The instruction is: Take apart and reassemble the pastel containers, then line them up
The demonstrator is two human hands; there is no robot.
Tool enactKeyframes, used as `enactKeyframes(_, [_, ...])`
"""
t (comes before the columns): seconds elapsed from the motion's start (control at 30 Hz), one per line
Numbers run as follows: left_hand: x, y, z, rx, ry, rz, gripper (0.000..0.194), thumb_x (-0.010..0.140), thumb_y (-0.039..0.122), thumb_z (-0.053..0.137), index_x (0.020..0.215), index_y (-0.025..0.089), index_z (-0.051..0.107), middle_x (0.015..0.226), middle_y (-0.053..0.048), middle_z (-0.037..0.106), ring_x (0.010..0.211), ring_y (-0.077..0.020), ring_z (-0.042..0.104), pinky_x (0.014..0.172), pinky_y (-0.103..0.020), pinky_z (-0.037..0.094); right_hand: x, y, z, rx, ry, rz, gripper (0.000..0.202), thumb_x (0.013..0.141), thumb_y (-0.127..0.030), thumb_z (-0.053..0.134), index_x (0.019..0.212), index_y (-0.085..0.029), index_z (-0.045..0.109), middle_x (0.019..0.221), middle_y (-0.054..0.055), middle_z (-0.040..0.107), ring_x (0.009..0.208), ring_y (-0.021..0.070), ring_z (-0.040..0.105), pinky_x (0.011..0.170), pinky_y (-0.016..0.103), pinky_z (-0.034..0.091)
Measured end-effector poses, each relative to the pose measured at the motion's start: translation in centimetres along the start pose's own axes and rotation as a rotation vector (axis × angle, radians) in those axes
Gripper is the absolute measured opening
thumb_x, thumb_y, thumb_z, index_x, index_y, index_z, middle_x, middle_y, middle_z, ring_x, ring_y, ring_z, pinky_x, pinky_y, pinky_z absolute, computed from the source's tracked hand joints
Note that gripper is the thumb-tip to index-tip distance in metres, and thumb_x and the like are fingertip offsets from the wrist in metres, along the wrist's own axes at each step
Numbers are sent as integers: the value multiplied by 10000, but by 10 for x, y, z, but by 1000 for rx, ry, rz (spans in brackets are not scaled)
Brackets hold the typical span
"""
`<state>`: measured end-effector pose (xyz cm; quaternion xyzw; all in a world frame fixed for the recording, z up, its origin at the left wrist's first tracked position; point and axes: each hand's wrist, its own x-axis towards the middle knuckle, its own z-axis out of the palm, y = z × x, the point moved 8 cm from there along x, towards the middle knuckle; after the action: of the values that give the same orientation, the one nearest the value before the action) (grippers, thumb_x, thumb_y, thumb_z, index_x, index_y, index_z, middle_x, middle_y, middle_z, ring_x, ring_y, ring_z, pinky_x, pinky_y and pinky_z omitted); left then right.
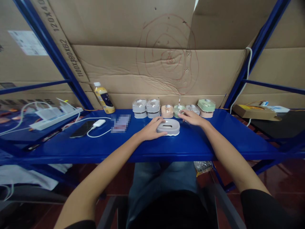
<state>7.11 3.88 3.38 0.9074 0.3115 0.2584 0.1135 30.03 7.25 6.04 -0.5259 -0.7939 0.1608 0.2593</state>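
In front of me on the blue table is a grey oval box (168,125) with rounded ends, a dark slot in its top and a white lower rim. My left hand (152,128) holds it by its left end, thumb along the near side and fingers over the far side. To the right, my right hand (192,118) reaches leftward with fingers stretched out, just behind the box. Its fingertips overlap a small green box (177,109) in the back row; I cannot tell if they touch it.
Along the cardboard wall stand grey boxes (139,108), a peach box (167,111) and a green-over-pink stack (206,108). Leftward are a yellow bottle (105,98), a black phone (82,129), a white cable (95,136) and a blurred item (121,123). Blue posts (262,41) flank the table.
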Motion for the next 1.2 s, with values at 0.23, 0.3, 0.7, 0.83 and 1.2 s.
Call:
enactKeyframes(0.23, [5, -10, 1, -120, 52, -64, 1045, 727, 586, 907, 1557, 207, 398, 1539, -207, 550, 1410, -418, 562, 1170, -577, 462, -9, -48, 13, -6, 29, -312, 716, 825, -593, 822, 1416, -224, 658, 1375, 137, 722, 1226, 348, 694, 1081, 520, 534])
enactKeyframes(0.3, [5, -11, 3, -185, 60, -68, 1154, 696, 572, 932, 1600, 205, 316, 1536, -213, 556, 1402, -416, 574, 1158, -574, 472, -12, -62, 27, -19, -8, -390, 779, 770, -586, 871, 1431, -235, 656, 1425, 139, 693, 1291, 359, 661, 1126, 533, 503])
enactKeyframes(0.7, [7, -18, 6, -150, 66, -48, 1031, 712, 591, 916, 1541, 200, 445, 1537, -196, 568, 1414, -414, 565, 1182, -558, 460, -11, -62, 59, -77, -140, -366, 997, 771, -677, 843, 1611, -285, 477, 1541, 153, 568, 1416, 389, 562, 1158, 567, 477])
enactKeyframes(0.83, [6, -17, 0, -131, 57, -51, 981, 697, 591, 926, 1493, 203, 502, 1519, -179, 599, 1412, -410, 571, 1184, -556, 465, -9, -56, 54, -28, -166, -407, 1083, 677, -578, 940, 1609, -276, 479, 1542, 151, 592, 1416, 392, 570, 1181, 580, 448])
enactKeyframes(1.2, [5, -34, -24, -144, 321, -151, 723, 876, 504, 725, 1457, 183, 440, 1310, -158, 643, 1113, -279, 672, 940, -452, 580, 3, -3, -70, -301, 546, 68, 914, 764, -566, 859, 1539, -203, 537, 1377, 232, 631, 1234, 431, 614, 1037, 562, 489])
